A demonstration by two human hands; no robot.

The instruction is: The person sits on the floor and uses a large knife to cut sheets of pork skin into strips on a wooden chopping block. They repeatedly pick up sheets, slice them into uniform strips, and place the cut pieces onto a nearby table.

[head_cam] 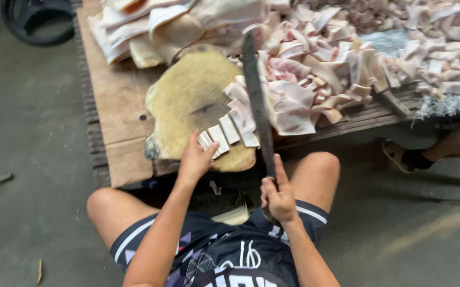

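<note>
My right hand [279,197] grips the handle of a long dark cleaver [256,101], whose blade lies over the right side of a round yellowish chopping block [187,101]. My left hand [194,158] rests on the near end of a row of several cut pale meat strips [229,130] on the block's front edge, fingers pressing the nearest strip. The blade's edge is next to the rightmost strips.
Large slabs of pale skin-on meat [150,26] are stacked behind the block. A big heap of cut pieces [336,64] covers the low wooden pallet [118,106] to the right. Another person's sandalled foot [405,157] is at right. A dark tyre [33,18] lies top left on the concrete floor.
</note>
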